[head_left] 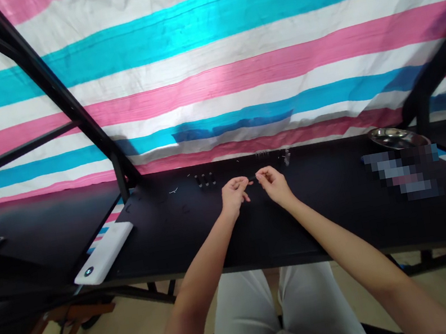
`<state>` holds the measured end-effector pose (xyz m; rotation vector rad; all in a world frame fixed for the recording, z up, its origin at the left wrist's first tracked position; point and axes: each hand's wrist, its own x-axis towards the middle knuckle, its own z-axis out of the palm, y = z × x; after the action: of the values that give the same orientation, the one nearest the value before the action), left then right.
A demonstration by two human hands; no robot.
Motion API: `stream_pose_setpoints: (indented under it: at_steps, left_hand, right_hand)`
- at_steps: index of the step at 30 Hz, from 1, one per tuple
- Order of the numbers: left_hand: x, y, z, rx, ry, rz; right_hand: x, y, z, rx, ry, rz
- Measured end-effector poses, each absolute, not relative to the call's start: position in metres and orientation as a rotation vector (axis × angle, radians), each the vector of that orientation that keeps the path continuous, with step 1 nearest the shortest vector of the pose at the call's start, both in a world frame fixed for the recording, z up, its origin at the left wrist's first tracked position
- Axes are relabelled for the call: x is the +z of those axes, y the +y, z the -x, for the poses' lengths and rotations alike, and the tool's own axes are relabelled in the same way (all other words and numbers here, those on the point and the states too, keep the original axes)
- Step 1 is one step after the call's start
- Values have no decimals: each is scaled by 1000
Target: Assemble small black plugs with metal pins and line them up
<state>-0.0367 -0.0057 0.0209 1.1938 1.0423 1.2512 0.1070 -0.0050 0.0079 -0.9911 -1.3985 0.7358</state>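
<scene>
My left hand (234, 194) and my right hand (274, 183) are close together over the middle of the black table. Between their fingertips is a small dark rod-like piece (252, 178), too small to name. Thumb and fingers of both hands are pinched, each at one end of it. Just left of my left hand stand three short black cylinders (205, 180) with pale ends, in a row. Thin white strands (173, 190) lie farther left. Beyond my right hand are a cluster of small shiny pieces (287, 157) and a row of tiny parts (262, 154).
A white box-like device (104, 253) lies at the table's left edge. On the right are a shiny metal dish (398, 137) and a blurred-out item (404, 174). Black frame bars (61, 97) rise at both sides before a striped sheet (234, 82).
</scene>
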Motion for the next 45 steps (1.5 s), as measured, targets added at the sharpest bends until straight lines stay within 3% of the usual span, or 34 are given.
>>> stream_pose_setpoints:
  at_steps: [22, 34, 45]
  left_hand:
    - [12, 10, 48, 1210, 943, -721]
    - [21, -2, 41, 1158, 816, -1095]
    - [19, 0, 42, 1177, 832, -1103]
  right_hand:
    - [23, -18, -119, 221, -1651, 919]
    - [6, -10, -105, 776, -1521, 964]
    - [8, -10, -111, 897, -1706, 992]
